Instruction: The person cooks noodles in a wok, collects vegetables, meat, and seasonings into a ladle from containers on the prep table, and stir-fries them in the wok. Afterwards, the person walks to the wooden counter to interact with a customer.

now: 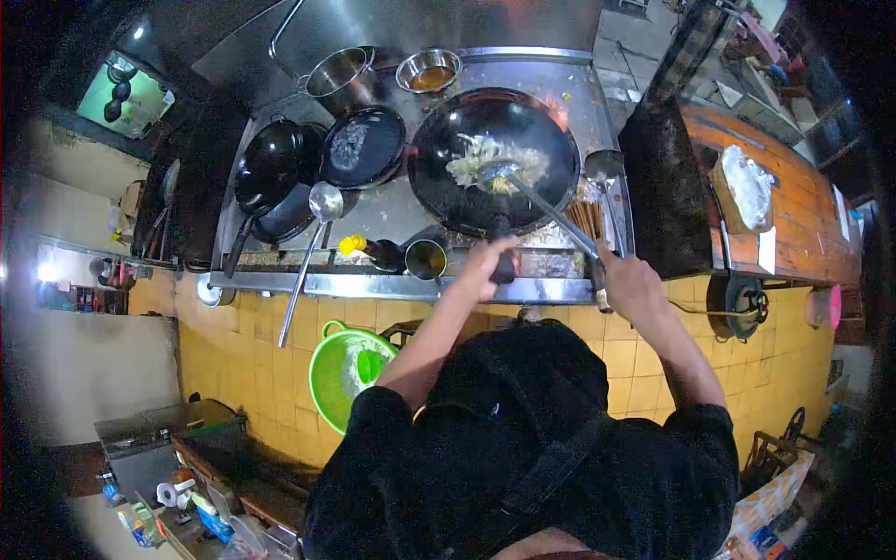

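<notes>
A large black wok point(439, 191) sits on the stove with pale, steaming food point(537, 166) in its middle. My left hand point(481, 271) is closed around the wok's dark handle point(503, 269) at the near side. In my right hand point(635, 285) is the long handle of a metal ladle point(551, 210), which slants up and left into the wok. The ladle's head rests in the food, partly covered by it. A flame shows at the wok's upper right rim.
Left of the wok are a black pan point(383, 140), another black wok point(257, 168) and a second ladle point(326, 202) jutting past the stove edge. Behind stand a steel pot point(345, 98) and a bowl point(429, 79). A green basket point(327, 392) is below.
</notes>
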Motion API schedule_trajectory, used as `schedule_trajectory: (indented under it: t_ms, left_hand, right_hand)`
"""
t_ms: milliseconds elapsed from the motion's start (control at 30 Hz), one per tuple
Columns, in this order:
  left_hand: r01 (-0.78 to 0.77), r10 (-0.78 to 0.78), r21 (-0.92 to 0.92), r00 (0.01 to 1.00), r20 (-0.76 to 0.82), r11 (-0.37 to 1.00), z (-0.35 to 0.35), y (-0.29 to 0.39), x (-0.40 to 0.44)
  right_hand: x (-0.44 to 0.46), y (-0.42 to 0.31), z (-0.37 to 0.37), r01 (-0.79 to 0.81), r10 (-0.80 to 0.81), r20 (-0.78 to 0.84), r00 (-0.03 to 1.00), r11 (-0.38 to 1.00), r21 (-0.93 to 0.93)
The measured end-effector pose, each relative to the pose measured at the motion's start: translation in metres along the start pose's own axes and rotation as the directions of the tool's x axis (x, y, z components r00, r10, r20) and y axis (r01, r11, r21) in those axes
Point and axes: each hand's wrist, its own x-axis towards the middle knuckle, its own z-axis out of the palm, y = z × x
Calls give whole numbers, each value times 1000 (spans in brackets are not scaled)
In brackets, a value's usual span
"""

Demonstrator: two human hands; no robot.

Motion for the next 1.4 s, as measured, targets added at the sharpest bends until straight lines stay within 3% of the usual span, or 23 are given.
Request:
schedule_trajectory:
  t_ms: [33,67,100,133,167,233,300,367,467,533,567,633,700,767,833,900,967,1100,1167,1200,1267,1333,1400]
  left_hand:
    - [-54,54,-30,999,1,998,-15,-9,22]
    - [-96,107,120,990,-91,988,-9,-23,19]
    - [-27,32,44,992,-118,999,18,-25,-15]
    - [-11,12,-30,1000,10,999,5,-49,-17]
    - [-428,344,305,892,293,851,18,-50,-58]
    - [81,-82,11,994,66,997,27,-43,-70]
    - [77,-76,45,997,-21,996,4,-37,-36]
    - [-325,359,249,928,-103,912,-24,-51,23]
    - [-319,354,238,927,-121,917,-49,-49,76]
    - [-344,375,213,918,-128,914,-48,-47,82]
    - [-323,352,202,927,-130,925,-49,-45,83]
    - [-308,335,183,932,-139,933,-55,-48,90]
    - [-294,346,299,928,-137,908,-69,-54,108]
    - [-289,333,264,933,-136,920,-66,-50,102]
    - [-300,324,163,935,-147,940,-53,-47,81]
    - [-395,422,202,900,-108,896,-61,-54,96]
    - [-302,318,161,944,-87,940,-55,-47,82]
    - [-325,379,281,910,-167,903,-51,-45,78]
    - [-309,343,225,930,-134,924,-49,-40,76]
    - [-313,336,185,935,-115,932,-49,-41,76]
    - [-283,289,92,955,-62,955,-62,-50,91]
    - [-290,301,122,949,-89,949,-57,-46,87]
    - [-288,307,164,945,-111,944,-57,-41,84]
  right_hand:
    - [4,2,14,-3,3,1,1000,1000,4]
    - [12,7,28,-35,34,-14,999,999,-34]
    - [21,13,31,-69,65,-46,997,995,-76]
    - [20,14,22,-85,77,-113,991,994,-67]
    - [11,14,7,-84,76,-117,990,994,-70]
    - [-2,14,-32,-100,108,-125,986,993,69]
    - [-11,17,-33,-70,96,-152,984,983,170]
    - [-7,13,-17,-93,135,-230,964,978,185]
    - [37,-10,44,-198,214,-210,954,976,94]
    - [77,8,121,-90,76,-352,933,996,-23]
    - [81,9,112,-86,68,-356,932,996,-36]
    - [81,-1,78,-135,142,-114,983,989,65]
    - [57,-2,39,-92,102,-114,988,992,92]
    - [29,-13,21,-118,145,-122,982,972,204]
    - [26,-6,70,-153,169,-59,984,964,218]
    - [50,0,105,-182,172,64,983,955,235]
    - [92,7,134,14,49,-210,976,957,290]
    - [99,-25,85,-72,125,-157,980,949,307]
    - [100,-18,107,-102,128,-85,988,960,260]
    - [107,-11,115,-54,98,-147,984,959,278]
    - [110,-15,82,-58,95,-134,986,964,260]
    - [105,-32,52,-93,125,-132,983,971,221]
    - [110,-24,85,-66,94,-119,988,974,217]
